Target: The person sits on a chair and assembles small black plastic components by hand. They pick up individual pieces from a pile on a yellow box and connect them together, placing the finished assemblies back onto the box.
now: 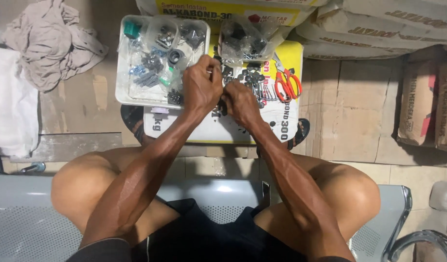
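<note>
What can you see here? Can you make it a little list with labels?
Left hand: closed on a small part, too tiny to tell
Right hand: touching the left hand, over loose dark screws
Tray: white, holds bags of small parts
Scissors: orange handles, lying to the right
Worktop: a sack lying flat
Seat: grey metal bench

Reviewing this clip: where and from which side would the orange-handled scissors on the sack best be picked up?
Probably by the orange handle loops of the orange-handled scissors, from above or from the person's near side. They lie flat on the yellow and white sack, loops toward the person and blades pointing away, with bare sack around the loops.
</note>
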